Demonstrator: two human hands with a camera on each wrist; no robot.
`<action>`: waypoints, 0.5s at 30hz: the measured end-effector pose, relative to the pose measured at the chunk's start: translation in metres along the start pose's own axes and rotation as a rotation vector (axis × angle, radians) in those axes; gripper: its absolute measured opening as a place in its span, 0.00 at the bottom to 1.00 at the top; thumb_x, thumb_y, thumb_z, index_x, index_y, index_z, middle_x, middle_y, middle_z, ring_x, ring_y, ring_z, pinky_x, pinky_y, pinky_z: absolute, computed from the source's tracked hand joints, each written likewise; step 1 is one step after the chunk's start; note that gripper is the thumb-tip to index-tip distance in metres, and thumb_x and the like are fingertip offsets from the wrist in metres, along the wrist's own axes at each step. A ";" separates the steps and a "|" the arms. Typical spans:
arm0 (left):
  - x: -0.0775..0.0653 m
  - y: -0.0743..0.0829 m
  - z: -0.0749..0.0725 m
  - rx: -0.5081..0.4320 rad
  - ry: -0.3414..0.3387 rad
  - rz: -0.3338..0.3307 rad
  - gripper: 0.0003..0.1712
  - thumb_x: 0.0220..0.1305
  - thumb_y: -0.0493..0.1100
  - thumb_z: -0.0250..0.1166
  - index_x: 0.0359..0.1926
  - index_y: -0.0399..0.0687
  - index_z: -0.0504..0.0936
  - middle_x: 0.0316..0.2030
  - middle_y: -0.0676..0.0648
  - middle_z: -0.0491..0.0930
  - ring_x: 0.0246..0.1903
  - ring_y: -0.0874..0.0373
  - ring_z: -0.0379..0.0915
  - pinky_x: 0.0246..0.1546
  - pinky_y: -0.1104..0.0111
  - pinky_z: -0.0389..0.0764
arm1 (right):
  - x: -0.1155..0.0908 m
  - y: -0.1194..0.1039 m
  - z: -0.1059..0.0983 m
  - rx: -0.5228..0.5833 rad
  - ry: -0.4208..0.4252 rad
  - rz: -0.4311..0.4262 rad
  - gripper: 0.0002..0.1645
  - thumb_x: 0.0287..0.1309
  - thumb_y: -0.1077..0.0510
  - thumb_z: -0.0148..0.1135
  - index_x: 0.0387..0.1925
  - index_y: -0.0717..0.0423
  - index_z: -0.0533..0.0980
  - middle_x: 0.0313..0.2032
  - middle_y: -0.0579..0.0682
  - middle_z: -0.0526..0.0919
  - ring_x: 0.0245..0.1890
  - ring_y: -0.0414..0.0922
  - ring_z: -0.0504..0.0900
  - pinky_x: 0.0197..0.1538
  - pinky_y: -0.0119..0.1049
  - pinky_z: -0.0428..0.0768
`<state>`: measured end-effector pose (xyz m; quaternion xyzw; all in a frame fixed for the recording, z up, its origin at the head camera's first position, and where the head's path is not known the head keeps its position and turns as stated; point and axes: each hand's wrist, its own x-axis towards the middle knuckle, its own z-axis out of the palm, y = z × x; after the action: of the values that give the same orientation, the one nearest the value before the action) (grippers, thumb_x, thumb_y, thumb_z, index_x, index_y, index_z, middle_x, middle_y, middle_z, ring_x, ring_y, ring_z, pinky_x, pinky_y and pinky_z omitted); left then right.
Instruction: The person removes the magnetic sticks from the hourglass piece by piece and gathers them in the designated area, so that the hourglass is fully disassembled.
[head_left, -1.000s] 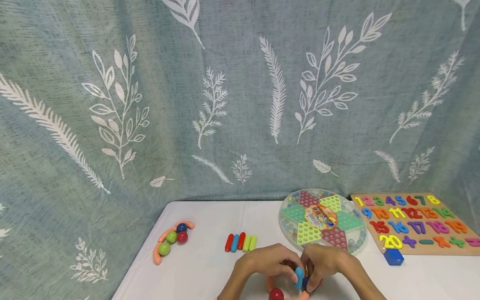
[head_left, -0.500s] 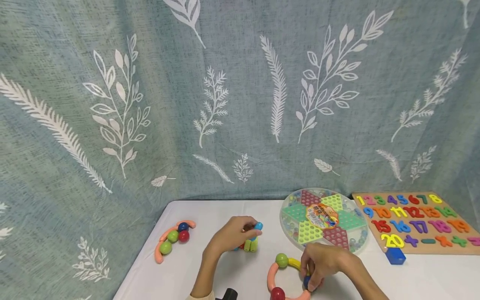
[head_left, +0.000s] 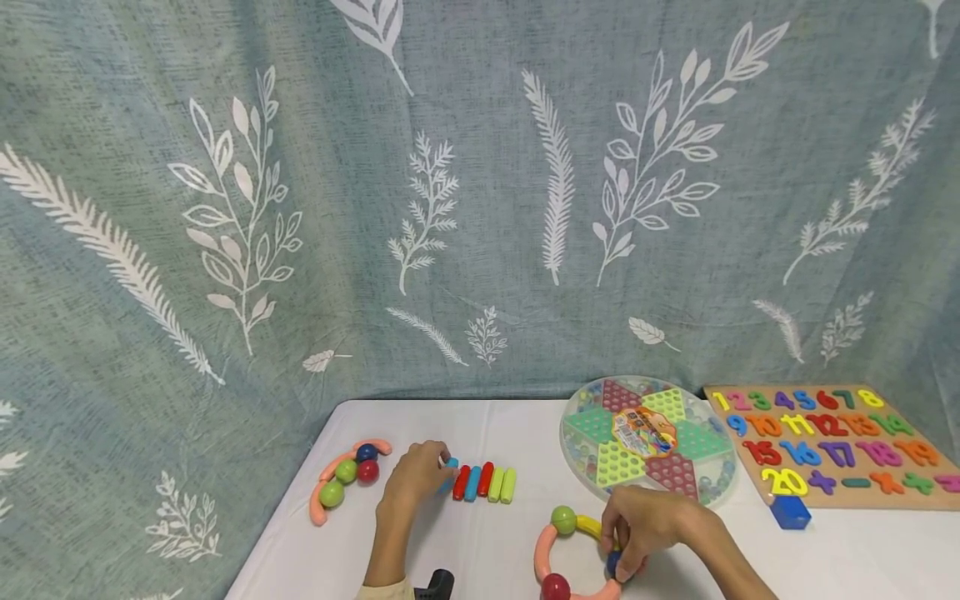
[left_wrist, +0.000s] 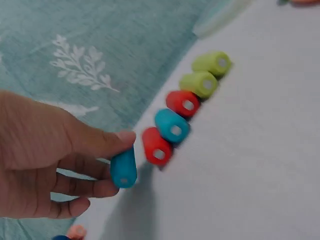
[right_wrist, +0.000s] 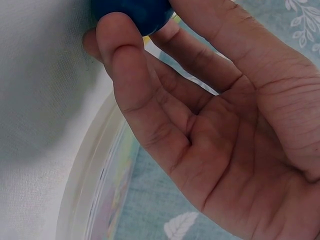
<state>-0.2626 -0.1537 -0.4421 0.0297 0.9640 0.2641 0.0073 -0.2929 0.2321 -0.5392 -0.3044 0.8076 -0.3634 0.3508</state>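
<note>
The left hand pinched a blue stick just left of the coloured sticks; nearer, to the right, the right hand gripped a blue ball.

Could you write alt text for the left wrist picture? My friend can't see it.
A left hand pinches a blue stick beside a row of five sticks on a white tabletop. From the hand outward, they run red, blue, red, then two lime green. A teal cloth with white leaf prints hangs behind.

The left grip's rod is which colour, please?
The rod is blue, clearest in the left wrist view.
</note>
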 end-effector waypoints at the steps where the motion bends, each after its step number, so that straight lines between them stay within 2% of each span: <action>1: 0.000 -0.001 0.002 0.009 -0.013 -0.018 0.12 0.65 0.39 0.72 0.45 0.35 0.86 0.34 0.42 0.83 0.32 0.53 0.76 0.35 0.60 0.82 | -0.001 -0.001 0.000 0.002 0.000 -0.006 0.16 0.41 0.50 0.87 0.33 0.40 0.87 0.26 0.44 0.90 0.25 0.40 0.88 0.29 0.34 0.85; 3: 0.001 -0.002 0.005 0.020 -0.032 -0.045 0.13 0.65 0.39 0.72 0.46 0.34 0.86 0.36 0.40 0.83 0.34 0.51 0.78 0.39 0.56 0.84 | -0.004 -0.008 0.001 0.010 0.000 -0.001 0.16 0.42 0.51 0.87 0.33 0.40 0.87 0.26 0.43 0.90 0.25 0.38 0.87 0.29 0.32 0.84; 5: 0.001 -0.002 0.006 0.013 -0.043 -0.057 0.14 0.66 0.40 0.72 0.47 0.33 0.86 0.39 0.39 0.84 0.36 0.50 0.79 0.42 0.54 0.85 | -0.013 -0.031 0.004 -0.015 0.026 0.017 0.14 0.45 0.55 0.85 0.33 0.42 0.86 0.25 0.42 0.89 0.24 0.37 0.87 0.28 0.32 0.84; 7: 0.001 -0.002 0.007 0.011 -0.044 -0.050 0.15 0.66 0.40 0.72 0.47 0.32 0.86 0.40 0.38 0.86 0.36 0.50 0.80 0.42 0.53 0.86 | -0.017 -0.045 0.006 -0.040 0.039 0.039 0.14 0.46 0.59 0.84 0.33 0.44 0.86 0.25 0.42 0.89 0.24 0.37 0.86 0.28 0.31 0.84; 10: 0.001 -0.002 0.006 0.009 -0.047 -0.028 0.15 0.67 0.41 0.71 0.48 0.31 0.86 0.41 0.37 0.87 0.35 0.50 0.80 0.40 0.55 0.85 | -0.017 -0.044 0.004 -0.041 0.025 0.038 0.14 0.47 0.59 0.83 0.34 0.43 0.85 0.26 0.42 0.89 0.25 0.37 0.87 0.29 0.31 0.84; 12: 0.001 -0.002 0.005 0.004 -0.056 -0.008 0.16 0.68 0.41 0.70 0.49 0.30 0.86 0.42 0.36 0.87 0.34 0.51 0.80 0.39 0.56 0.85 | -0.013 -0.027 0.000 -0.060 0.002 0.022 0.15 0.44 0.55 0.84 0.34 0.39 0.85 0.28 0.39 0.88 0.27 0.35 0.86 0.31 0.29 0.83; 14: 0.000 -0.002 0.003 -0.002 -0.072 -0.003 0.18 0.69 0.41 0.70 0.50 0.29 0.85 0.43 0.36 0.87 0.34 0.52 0.79 0.38 0.57 0.85 | -0.021 -0.051 0.001 -0.126 0.033 0.092 0.15 0.45 0.57 0.84 0.33 0.39 0.85 0.29 0.40 0.87 0.29 0.36 0.84 0.34 0.30 0.82; 15: -0.001 -0.001 0.002 -0.005 -0.082 -0.010 0.18 0.69 0.42 0.70 0.51 0.29 0.85 0.43 0.36 0.87 0.34 0.52 0.79 0.38 0.57 0.85 | -0.022 -0.046 0.000 -0.185 0.040 0.111 0.16 0.45 0.56 0.84 0.33 0.37 0.84 0.30 0.39 0.86 0.30 0.36 0.83 0.35 0.31 0.81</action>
<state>-0.2620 -0.1537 -0.4443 0.0356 0.9623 0.2653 0.0482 -0.2700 0.2233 -0.4951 -0.2831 0.8600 -0.2734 0.3247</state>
